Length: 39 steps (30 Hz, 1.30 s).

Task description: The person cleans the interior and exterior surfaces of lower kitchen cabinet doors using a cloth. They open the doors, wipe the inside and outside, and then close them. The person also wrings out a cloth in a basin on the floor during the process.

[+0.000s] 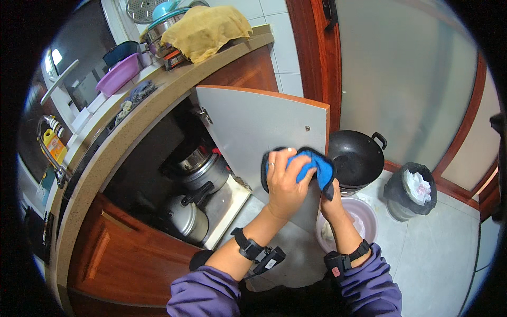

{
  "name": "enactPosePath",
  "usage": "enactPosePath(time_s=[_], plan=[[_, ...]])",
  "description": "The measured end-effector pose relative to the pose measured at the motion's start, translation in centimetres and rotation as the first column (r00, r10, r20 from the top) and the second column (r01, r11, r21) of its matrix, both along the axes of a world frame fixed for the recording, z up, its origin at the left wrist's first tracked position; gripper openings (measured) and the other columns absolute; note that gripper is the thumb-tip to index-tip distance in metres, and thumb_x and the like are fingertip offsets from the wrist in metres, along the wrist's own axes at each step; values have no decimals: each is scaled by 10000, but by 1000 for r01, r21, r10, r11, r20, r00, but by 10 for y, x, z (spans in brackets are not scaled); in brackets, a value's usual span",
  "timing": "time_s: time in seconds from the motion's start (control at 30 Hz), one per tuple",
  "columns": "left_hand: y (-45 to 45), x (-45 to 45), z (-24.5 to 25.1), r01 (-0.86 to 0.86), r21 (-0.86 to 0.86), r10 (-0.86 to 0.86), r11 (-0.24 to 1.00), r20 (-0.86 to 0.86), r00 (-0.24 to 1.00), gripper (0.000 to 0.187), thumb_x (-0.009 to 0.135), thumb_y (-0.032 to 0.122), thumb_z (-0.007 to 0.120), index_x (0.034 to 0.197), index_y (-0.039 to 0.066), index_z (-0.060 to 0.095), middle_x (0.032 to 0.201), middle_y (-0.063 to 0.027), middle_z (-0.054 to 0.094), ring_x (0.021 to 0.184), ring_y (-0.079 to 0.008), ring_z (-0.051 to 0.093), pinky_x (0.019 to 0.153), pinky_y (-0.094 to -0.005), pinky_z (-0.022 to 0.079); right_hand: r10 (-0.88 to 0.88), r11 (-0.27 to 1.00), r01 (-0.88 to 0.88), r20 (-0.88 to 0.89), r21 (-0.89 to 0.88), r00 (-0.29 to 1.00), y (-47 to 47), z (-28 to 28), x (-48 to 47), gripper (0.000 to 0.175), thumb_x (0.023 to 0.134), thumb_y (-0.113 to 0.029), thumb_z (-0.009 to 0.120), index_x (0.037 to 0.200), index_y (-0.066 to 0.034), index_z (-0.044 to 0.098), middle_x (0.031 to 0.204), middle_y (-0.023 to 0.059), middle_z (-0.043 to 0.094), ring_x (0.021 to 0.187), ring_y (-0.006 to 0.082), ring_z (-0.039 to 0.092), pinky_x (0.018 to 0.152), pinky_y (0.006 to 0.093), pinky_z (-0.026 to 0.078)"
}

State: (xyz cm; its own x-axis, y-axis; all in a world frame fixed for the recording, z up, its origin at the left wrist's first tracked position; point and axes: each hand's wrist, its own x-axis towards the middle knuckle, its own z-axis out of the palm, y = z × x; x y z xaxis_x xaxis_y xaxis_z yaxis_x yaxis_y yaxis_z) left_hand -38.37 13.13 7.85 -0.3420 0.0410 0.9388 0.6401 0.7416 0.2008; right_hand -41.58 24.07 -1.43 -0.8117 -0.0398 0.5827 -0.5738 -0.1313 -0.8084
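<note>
My left hand (286,184) grips a blue cloth with dark edging (323,168) and presses it to the pale inner face of an open cabinet door (253,126). The cloth looks slightly blurred. Beside the door's free edge is my right hand (332,204), below a hanging corner of the cloth; its fingers are hidden, so its grip does not show. Left of the door, the dark cabinet holds a pressure cooker (190,216) with a black handle and, farther in, stacked metal pots (204,168).
A black wok (352,158) stands behind the door, with a pale basin (370,216) on the floor below it. To the right is a lined trash bin (404,210). A stone countertop (174,85) curves above the cabinet, carrying a cloth-covered load (208,31) and a purple basin (119,75).
</note>
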Motion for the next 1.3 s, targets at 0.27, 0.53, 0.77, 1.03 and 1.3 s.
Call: enactPosePath(time_s=[0.27, 0.53, 0.77, 1.03, 1.3], plan=[[-8, -8, 51, -112, 24, 114, 993, -159, 981, 260, 618, -16, 680, 848, 52, 578, 923, -145, 491, 853, -316, 496, 742, -371, 406, 107, 994, -100, 309, -38, 945, 0, 3, 7, 494, 948, -391, 276, 1006, 30, 527, 916, 65, 554, 841, 148, 480, 804, 278, 377], [15, 6, -7, 57, -33, -56, 998, 2, 998, 292, 563, 68, 751, 803, 55, 585, 886, -140, 489, 786, -319, 482, 683, -384, 407, -34, 991, 51, 138, -123, 990, -1, -40, -20, 244, 873, -47, 424, 1087, -2, 532, 1075, 128, 552, 1014, 233, 518, 885, 335, 409], [12, -9, 53, -28, 9, 29, 1000, -285, 958, 302, 558, 46, 754, 817, 70, 601, 845, -114, 490, 757, -296, 478, 651, -366, 406, 224, 961, -130, 405, -245, 887, -7, 4, 6, 590, 933, -461, 282, 1203, 43, 428, 1152, 117, 505, 1022, 174, 474, 902, 305, 349], [16, -7, 29, -44, -38, 37, 998, -181, 983, 301, 571, 83, 745, 830, 80, 593, 867, -120, 495, 776, -301, 488, 660, -372, 414, 69, 992, -26, 359, -125, 931, -2, -6, -6, 500, 934, -426, 325, 1128, 10, 474, 1068, 79, 530, 969, 158, 490, 863, 289, 373], [15, -6, 44, -2, 53, 15, 999, -246, 969, 275, 571, 67, 745, 801, 85, 595, 868, -110, 495, 772, -300, 492, 647, -361, 414, 100, 986, -57, 288, -154, 953, -6, -10, -4, 490, 947, -373, 306, 1272, -8, 351, 1238, 85, 435, 1127, 173, 414, 968, 302, 303]])
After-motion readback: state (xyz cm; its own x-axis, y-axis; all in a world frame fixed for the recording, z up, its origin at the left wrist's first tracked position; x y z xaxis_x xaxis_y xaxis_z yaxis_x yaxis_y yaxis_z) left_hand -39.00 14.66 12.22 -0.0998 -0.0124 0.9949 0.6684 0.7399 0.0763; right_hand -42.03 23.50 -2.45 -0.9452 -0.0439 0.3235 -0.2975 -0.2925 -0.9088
